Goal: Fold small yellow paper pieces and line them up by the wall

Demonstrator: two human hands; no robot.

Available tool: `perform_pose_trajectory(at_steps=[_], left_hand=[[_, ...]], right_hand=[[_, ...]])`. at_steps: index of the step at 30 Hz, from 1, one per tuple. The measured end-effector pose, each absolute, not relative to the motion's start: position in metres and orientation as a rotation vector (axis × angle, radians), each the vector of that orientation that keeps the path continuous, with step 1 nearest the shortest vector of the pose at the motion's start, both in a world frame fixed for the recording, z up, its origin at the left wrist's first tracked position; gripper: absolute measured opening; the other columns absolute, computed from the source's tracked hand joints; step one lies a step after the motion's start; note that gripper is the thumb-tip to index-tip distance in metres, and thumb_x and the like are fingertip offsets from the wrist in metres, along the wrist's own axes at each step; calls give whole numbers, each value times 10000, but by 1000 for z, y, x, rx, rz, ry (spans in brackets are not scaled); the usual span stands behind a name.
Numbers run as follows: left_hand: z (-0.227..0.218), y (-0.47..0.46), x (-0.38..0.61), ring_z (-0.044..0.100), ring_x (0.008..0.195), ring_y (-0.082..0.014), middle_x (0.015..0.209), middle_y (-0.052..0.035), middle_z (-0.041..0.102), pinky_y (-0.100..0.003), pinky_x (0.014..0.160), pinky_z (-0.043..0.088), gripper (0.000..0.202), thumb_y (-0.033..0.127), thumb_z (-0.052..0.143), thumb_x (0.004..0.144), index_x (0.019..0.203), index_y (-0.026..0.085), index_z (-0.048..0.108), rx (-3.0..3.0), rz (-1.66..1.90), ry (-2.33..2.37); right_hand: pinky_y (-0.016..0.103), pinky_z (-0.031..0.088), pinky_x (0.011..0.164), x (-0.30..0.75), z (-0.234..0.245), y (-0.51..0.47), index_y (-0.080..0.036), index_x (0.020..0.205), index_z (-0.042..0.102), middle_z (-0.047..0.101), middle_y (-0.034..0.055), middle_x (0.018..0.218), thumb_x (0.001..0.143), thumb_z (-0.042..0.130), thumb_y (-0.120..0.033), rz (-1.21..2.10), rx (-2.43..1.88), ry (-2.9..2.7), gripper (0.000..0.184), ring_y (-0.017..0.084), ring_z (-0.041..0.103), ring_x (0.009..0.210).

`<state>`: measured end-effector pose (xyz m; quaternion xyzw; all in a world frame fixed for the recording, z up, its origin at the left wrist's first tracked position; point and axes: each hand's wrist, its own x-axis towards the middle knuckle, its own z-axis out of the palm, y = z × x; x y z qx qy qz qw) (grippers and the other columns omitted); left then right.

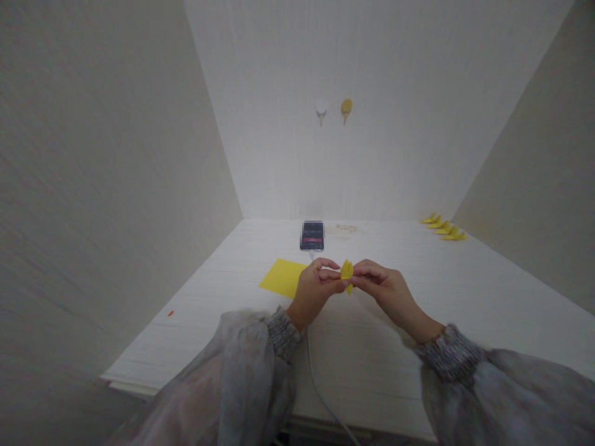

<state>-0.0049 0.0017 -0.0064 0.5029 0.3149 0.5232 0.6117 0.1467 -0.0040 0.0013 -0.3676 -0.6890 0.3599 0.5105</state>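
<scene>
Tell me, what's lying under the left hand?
A flat yellow sheet lies on the table, its right end hidden by the left hand, which pinches a folded yellow piece. A white cable passes there too, partly covered.

The phone (312, 235) screen is blurred. In front of the phone, the left hand (316, 288) hides a corner of the yellow sheet (282, 277) and, with the right hand (385, 291), part of the folded yellow paper (346, 270).

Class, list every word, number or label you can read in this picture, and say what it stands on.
No text can be read.
The phone screen is too blurred to read.
The folded yellow paper pinched between the left hand and right hand is blank.
</scene>
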Motion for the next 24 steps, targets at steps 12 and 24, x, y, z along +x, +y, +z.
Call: perform_pose_trajectory(at_steps=[12,24], left_hand=[[-7,3,-3,567,516,-89,591,-11,631,-210,533,456,251,229,707,514,681,110,562,1125,1209,847],[-8,8,-6,546,484,-83,526,33,594,-210,543,435,303,219,691,532,755,128,508,1180,1235,804]], right_hand=[[253,419,594,141,-5,-5,-188,687,592,546,4,676,715,551,-281,763,-1011,-1667,106,132,518,639],[254,419,526,134,-6,-1,-182,675,565,564,12,635,716,522,-254,677,-1165,-1688,93,133,515,571]])
